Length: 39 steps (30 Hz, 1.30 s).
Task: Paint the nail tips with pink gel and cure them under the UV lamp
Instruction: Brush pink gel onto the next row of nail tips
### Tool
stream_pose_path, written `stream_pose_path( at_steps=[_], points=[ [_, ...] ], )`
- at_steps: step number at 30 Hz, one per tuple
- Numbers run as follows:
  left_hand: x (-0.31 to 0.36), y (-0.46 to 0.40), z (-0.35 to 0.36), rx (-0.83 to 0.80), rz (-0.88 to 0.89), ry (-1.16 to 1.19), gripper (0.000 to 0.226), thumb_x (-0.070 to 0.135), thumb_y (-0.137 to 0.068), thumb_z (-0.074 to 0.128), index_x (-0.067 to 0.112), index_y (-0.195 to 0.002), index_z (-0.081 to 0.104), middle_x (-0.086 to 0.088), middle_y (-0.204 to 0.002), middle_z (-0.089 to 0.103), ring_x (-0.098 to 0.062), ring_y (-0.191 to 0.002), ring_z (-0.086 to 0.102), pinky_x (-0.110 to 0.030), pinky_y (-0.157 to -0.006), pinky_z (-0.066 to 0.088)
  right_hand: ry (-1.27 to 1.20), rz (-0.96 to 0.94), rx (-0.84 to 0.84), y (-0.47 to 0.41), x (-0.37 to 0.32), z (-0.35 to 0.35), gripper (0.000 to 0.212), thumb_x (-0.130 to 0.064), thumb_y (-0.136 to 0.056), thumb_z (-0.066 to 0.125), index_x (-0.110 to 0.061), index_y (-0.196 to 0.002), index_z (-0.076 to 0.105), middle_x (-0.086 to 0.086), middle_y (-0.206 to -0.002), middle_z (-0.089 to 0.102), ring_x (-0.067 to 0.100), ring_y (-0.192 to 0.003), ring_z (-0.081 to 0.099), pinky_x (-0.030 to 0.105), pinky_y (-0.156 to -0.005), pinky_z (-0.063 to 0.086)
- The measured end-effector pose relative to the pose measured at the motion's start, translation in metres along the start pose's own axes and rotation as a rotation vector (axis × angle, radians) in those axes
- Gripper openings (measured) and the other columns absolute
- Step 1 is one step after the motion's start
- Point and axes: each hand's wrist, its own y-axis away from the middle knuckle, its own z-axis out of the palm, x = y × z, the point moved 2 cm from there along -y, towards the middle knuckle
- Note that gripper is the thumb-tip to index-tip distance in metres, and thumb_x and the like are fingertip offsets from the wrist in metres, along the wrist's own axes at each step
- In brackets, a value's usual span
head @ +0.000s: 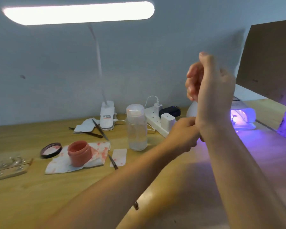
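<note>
Both hands are off the work: right hand (210, 86) is raised upright mid-frame, back of hand to camera, fingers loosely curled, holding nothing I can see; left hand (184, 134) sits lower with curled fingertips pinching or scratching at the right wrist, so it grips skin, no tool. Key relation: UV lamp (243, 118) is lit violet, just behind and to the right of the right wrist, mouth facing the person; something small stands inside the glow, probably a nail tip on a holder, too blurred to confirm. Right hand is clearly nearer the lamp. Pink gel jar (79, 153) is well apart to the left, open, upright on a stained paper towel (59, 164), its lid (51, 150) lying just beside it; left hand is nearer that side. Brush (113, 161) lies near the jar's right, long axis running away from the person and slightly left, partly on a small paper scrap (119, 157). Tray of clear nail tips (5, 166) is at the far left edge. My read: curing is under way and the next pickup is to the left. Surface is a wooden desk (40, 195) with a clear bottle (137, 128), power strip (157, 121) and clip-on desk lamp (79, 13) along a plain grey wall, cardboard sheet (269, 60) propped on the right
</note>
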Motion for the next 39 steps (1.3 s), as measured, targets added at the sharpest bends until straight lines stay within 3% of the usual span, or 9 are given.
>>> stream_pose_path(
  at_steps=[3,7,12,16,22,26,32,36,39],
  points=[
    [0.002,0.031,-0.043,0.069,0.155,-0.071,0.036,0.023,-0.096,0.042,0.02,-0.062,0.053,0.01,-0.044,0.049,0.0,-0.035,0.037,-0.011,-0.038,0.029,0.045,-0.083,-0.103,0.016,-0.009,0.022,0.039,-0.025,-0.083,0.047,-0.02,-0.045,0.042,-0.005,-0.04,0.036,0.01,-0.037,0.033,0.017,-0.042,0.029],
    [-0.004,0.085,-0.118,0.29,0.444,-0.149,0.032,0.029,-0.09,0.049,0.032,-0.061,0.061,0.01,-0.047,0.051,0.002,-0.04,0.041,-0.006,-0.043,0.029,0.258,-0.201,-0.218,0.048,0.005,0.055,0.039,-0.028,-0.083,0.047,-0.011,-0.048,0.04,0.008,-0.044,0.037,0.02,-0.044,0.036,0.031,-0.047,0.031],
    [-0.036,0.142,-0.205,0.66,0.435,-0.259,0.027,0.038,-0.084,0.045,0.035,-0.075,0.07,0.005,-0.056,0.051,-0.005,-0.047,0.038,-0.012,-0.044,0.03,0.641,-0.314,-0.512,0.086,0.042,0.075,0.03,-0.031,-0.086,0.053,-0.022,-0.058,0.05,-0.011,-0.045,0.041,0.011,-0.046,0.043,0.019,-0.045,0.032],
    [-0.074,0.182,-0.235,0.89,0.449,-0.453,0.028,0.04,-0.087,0.036,0.047,-0.082,0.062,0.006,-0.067,0.05,-0.017,-0.057,0.04,-0.025,-0.053,0.032,0.932,-0.221,-0.773,0.095,0.067,0.072,0.02,-0.034,-0.082,0.056,-0.026,-0.067,0.045,-0.014,-0.057,0.047,0.004,-0.053,0.044,0.017,-0.05,0.031],
    [-0.113,0.196,-0.236,0.858,0.365,-0.539,0.02,0.039,-0.083,0.036,0.038,-0.092,0.055,0.018,-0.071,0.054,0.003,-0.057,0.043,-0.007,-0.051,0.03,1.347,0.05,-1.114,0.103,0.087,0.063,0.02,-0.04,-0.082,0.056,-0.029,-0.08,0.039,-0.014,-0.078,0.048,0.008,-0.073,0.047,0.023,-0.055,0.033],
    [-0.119,0.191,-0.24,0.88,0.318,-0.503,0.019,0.043,-0.078,0.04,0.043,-0.092,0.054,0.01,-0.073,0.055,0.001,-0.063,0.047,-0.009,-0.055,0.036,1.3,0.071,-1.202,0.11,0.092,0.065,0.017,-0.028,-0.084,0.054,-0.027,-0.082,0.038,-0.013,-0.075,0.043,0.009,-0.072,0.045,0.022,-0.054,0.034],
    [-0.115,0.191,-0.251,0.85,0.234,-0.497,0.032,0.024,-0.075,0.05,0.044,-0.1,0.048,0.015,-0.094,0.054,0.003,-0.077,0.049,-0.02,-0.067,0.042,1.151,0.152,-1.207,0.103,0.094,0.065,0.02,-0.03,-0.085,0.06,-0.037,-0.09,0.042,-0.017,-0.08,0.051,-0.001,-0.07,0.049,0.014,-0.053,0.035],
    [-0.109,0.191,-0.286,0.76,0.03,-0.613,0.051,0.004,-0.083,0.059,0.029,-0.125,0.044,0.003,-0.128,0.043,-0.006,-0.104,0.042,-0.014,-0.073,0.034,0.8,0.38,-1.008,0.092,0.09,0.069,0.02,-0.019,-0.089,0.057,-0.038,-0.088,0.052,-0.01,-0.078,0.059,0.005,-0.061,0.057,0.01,-0.051,0.043],
    [-0.112,0.206,-0.315,0.547,-0.209,-0.703,0.075,0.015,-0.081,0.068,0.033,-0.14,0.026,0.006,-0.146,0.019,-0.012,-0.13,0.025,-0.011,-0.081,0.035,0.374,0.632,-0.713,0.094,0.088,0.072,0.027,-0.012,-0.094,0.047,-0.029,-0.083,0.066,-0.001,-0.072,0.057,0.008,-0.057,0.054,0.016,-0.048,0.046]
  ],
)
